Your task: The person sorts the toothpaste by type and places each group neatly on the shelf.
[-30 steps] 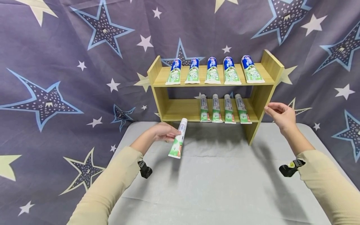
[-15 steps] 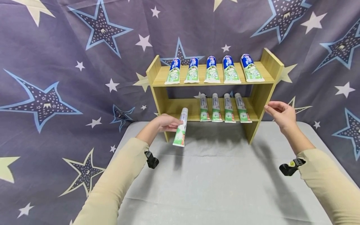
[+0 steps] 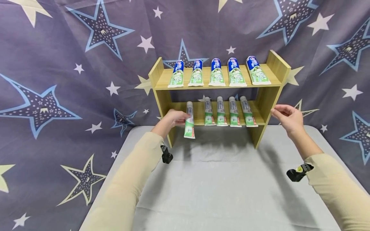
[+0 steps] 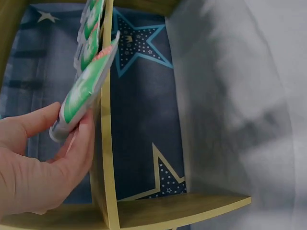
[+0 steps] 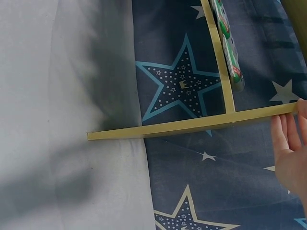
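My left hand (image 3: 175, 118) pinches a white and green toothpaste tube (image 3: 189, 126) between thumb and fingers at the lower board's front left. The cap end points back over the board, and the flat end juts past its front edge. In the left wrist view, this tube (image 4: 80, 93) tilts beside the board's edge. With bent fingers, my right hand (image 3: 289, 118) holds the front edge of the wooden shelf's right side panel (image 3: 273, 107). From the right wrist view, its fingers (image 5: 279, 136) lie along the panel's outer face.
Several matching toothpaste tubes (image 3: 221, 112) lie in a row on the lower board, right of the held one. Blue and green tubes (image 3: 216, 75) line the upper board (image 3: 185, 84). The shelf stands on a grey-covered table (image 3: 219, 186) before a star-patterned cloth (image 3: 72, 96).
My left hand has carried its toothpaste tube up, forward and slightly right, from in front of the shelf to the lower board. The right hand has stayed at the side panel.
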Tool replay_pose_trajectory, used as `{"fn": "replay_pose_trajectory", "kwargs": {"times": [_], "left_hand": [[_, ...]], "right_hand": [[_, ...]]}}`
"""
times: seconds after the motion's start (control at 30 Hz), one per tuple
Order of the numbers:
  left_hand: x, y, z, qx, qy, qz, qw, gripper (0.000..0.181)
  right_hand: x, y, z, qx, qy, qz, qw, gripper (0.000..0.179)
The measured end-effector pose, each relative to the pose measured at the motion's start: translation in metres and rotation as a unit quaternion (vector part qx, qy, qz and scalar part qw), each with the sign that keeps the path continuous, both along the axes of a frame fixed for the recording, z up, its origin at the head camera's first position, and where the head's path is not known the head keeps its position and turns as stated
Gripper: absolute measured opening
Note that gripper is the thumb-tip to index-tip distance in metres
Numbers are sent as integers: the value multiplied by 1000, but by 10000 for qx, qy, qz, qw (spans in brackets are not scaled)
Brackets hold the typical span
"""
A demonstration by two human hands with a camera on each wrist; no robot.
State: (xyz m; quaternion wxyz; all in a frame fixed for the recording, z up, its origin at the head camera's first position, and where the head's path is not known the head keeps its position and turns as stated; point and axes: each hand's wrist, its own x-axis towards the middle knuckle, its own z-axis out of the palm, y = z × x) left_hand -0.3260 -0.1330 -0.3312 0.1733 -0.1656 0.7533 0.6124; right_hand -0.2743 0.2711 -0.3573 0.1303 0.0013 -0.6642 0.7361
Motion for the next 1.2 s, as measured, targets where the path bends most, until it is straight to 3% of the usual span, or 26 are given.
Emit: {"fn": "replay_pose_trajectory", "kwargs": {"times": [0.07,0.23,0.3,0.33,0.4,0.47,0.5,0.57,0.63,0.7,0.77,0.8,0.83,0.9,1.0,1.03,1.07,1.13,1.2], "left_hand": [[-34,-7,-26,22,88,-54,9999,40],[-141,-28,-106,41,21,-117,9999,38],[-157,-30,-116,-15,-13,-127,9999,41],[-158,-31,-114,-74,61,-137,9999,41],[-142,-22,-97,-589,198,-134,9980,45],[-131,-19,-87,-1225,655,-218,9901,52],[-128,-17,-85,-1770,997,-254,9788,52],[-124,-13,-82,-2796,1515,-289,9476,50],[-143,-16,-103,-3499,2259,-305,9087,44],[-155,-14,-117,-4088,2733,-297,8702,36],[-165,-13,-128,-4266,3066,-331,8503,29],[-174,-14,-139,-4359,3274,-276,8379,30],[-177,-14,-140,-4358,3175,-357,8414,31],[-183,-11,-147,-4415,3233,-300,8365,30],[-190,-9,-154,-4036,3168,-198,8581,39],[-181,-6,-147,-4009,3099,-203,8619,38],[-182,-5,-151,-3963,3276,-74,8577,37],[-172,-3,-145,-3734,3363,1,8646,37],[-147,4,-126,-3745,3409,87,8622,32]], "right_hand": [[0,0,0,-37,13,18,10000,22],[0,0,0,-52,68,29,10000,22],[0,0,-1,-44,90,42,9999,22],[0,0,-1,-26,103,37,9999,22],[0,0,-1,-23,128,36,9999,22],[-1,0,-1,-66,149,53,9999,22],[-1,0,-1,-69,153,59,9998,22],[0,-1,-1,-56,146,60,9999,22],[0,-1,-1,-8,130,46,9999,22],[0,0,-1,69,114,17,9999,21],[0,0,0,99,115,3,9999,21],[0,0,0,118,111,-3,9999,21],[0,0,0,122,109,-2,9999,21],[0,0,0,103,110,7,9999,21],[0,0,0,102,87,0,9999,21],[0,0,0,92,87,-4,9999,21],[0,0,0,84,88,-8,9999,21],[0,-1,-1,75,88,-21,9999,21],[0,-1,-2,61,84,-31,9999,21]]}}
